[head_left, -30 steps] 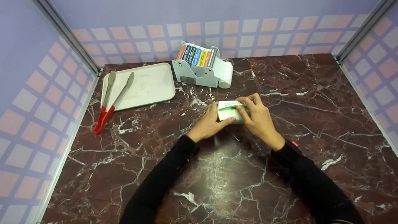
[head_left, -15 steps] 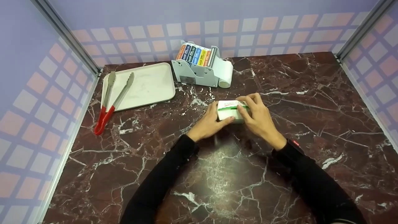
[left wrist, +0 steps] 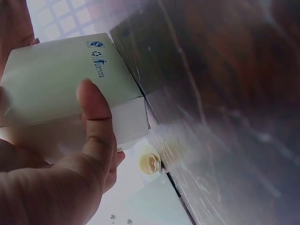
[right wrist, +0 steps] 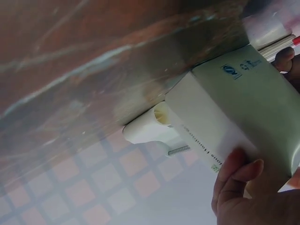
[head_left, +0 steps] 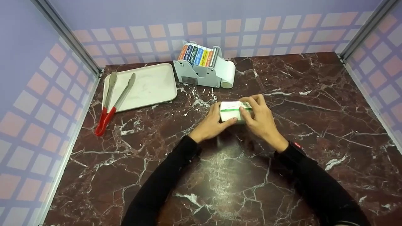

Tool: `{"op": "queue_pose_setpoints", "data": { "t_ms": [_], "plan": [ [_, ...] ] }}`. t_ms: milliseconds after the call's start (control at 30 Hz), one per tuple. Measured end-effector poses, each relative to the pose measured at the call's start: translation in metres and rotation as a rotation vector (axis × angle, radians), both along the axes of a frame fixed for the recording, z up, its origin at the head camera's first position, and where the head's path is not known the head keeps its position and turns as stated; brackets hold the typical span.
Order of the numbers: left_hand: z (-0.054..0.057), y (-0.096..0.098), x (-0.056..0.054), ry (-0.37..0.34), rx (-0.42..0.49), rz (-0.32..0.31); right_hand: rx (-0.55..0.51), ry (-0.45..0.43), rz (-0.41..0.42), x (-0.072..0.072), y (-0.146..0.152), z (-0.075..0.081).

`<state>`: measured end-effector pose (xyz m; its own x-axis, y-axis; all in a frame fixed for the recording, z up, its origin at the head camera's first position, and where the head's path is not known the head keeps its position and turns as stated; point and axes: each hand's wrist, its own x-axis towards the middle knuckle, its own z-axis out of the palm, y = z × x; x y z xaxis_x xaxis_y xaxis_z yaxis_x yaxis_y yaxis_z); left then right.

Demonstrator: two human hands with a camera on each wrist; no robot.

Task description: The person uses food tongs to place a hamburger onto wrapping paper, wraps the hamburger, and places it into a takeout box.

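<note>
A small white cardboard box point(head_left: 229, 115) with a green band across its top sits on the marble-patterned table, between both hands. My left hand point(head_left: 209, 126) grips its left side, thumb along the near face. From the right, my right hand point(head_left: 263, 120) holds the box with bent fingers at the top and far edge and the thumb near the green band. Blue printed marks show on one face of the box point(left wrist: 56, 77) in the left wrist view. The right wrist view shows that face of the box point(right wrist: 255, 101) too, plus a white side with printed lettering.
A pale tray point(head_left: 150, 84) lies at the back left, with red-handled tongs point(head_left: 105, 117) resting over its left edge. Behind the box stands a metal label dispenser point(head_left: 198, 67) with several coloured labels and a hanging white roll point(head_left: 228, 75). Tiled-pattern walls enclose the table.
Both hands stay almost in place on the box. A dark patch on the green band beside the right thumb no longer shows, and the band now looks straighter.
</note>
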<state>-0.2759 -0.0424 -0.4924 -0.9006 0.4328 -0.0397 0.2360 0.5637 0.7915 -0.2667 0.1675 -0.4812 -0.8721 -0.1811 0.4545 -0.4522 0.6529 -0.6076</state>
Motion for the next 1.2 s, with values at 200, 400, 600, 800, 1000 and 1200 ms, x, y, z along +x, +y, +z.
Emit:
{"op": "queue_pose_setpoints", "data": {
  "t_ms": [200, 400, 600, 800, 1000, 1200],
  "plan": [
    [0.001, 0.0, 0.002, -0.043, 0.034, 0.005, -0.013, 0.004, -0.01, 0.001, -0.001, -0.001],
    [0.002, 0.0, 0.003, -0.079, 0.066, 0.02, -0.013, 0.027, -0.019, 0.003, -0.002, -0.006],
    [0.003, 0.0, 0.005, -0.078, 0.074, 0.024, -0.004, 0.058, -0.018, 0.005, -0.002, -0.01],
    [0.003, 0.001, 0.005, -0.078, 0.067, 0.029, 0.0, 0.076, -0.009, 0.006, -0.002, -0.01],
    [0.003, 0.001, 0.004, -0.06, 0.061, 0.026, -0.002, 0.078, -0.004, 0.006, -0.002, -0.009],
    [0.004, 0.001, 0.005, -0.051, 0.057, 0.034, -0.004, 0.101, 0.028, 0.005, -0.001, -0.01]
  ]
}}
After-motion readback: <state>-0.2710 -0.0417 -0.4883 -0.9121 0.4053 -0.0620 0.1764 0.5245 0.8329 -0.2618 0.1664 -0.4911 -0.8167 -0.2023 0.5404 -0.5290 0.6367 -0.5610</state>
